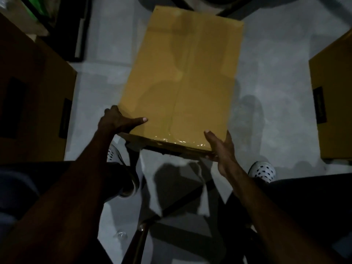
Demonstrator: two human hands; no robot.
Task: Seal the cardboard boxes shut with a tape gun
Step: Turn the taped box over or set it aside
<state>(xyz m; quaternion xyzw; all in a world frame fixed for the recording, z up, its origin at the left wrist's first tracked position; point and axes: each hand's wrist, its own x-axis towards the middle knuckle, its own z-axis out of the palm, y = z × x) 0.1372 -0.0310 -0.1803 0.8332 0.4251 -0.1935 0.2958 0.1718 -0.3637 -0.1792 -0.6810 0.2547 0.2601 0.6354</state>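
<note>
both hands, left hand (116, 121) and right hand (222, 147), clasp the taped box (181, 79); left fingers mostly hidden.

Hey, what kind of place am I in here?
Probably a packing or storage room: a taped cardboard box held in both hands, more boxes on a bare pale floor.

A pale grey floor (266, 73) fills the middle of the frame. White shoes with dark holes (262, 171) show at lower right. A dark frame (80, 35) stands at upper left, a green patch (36, 4) beside it.
</note>
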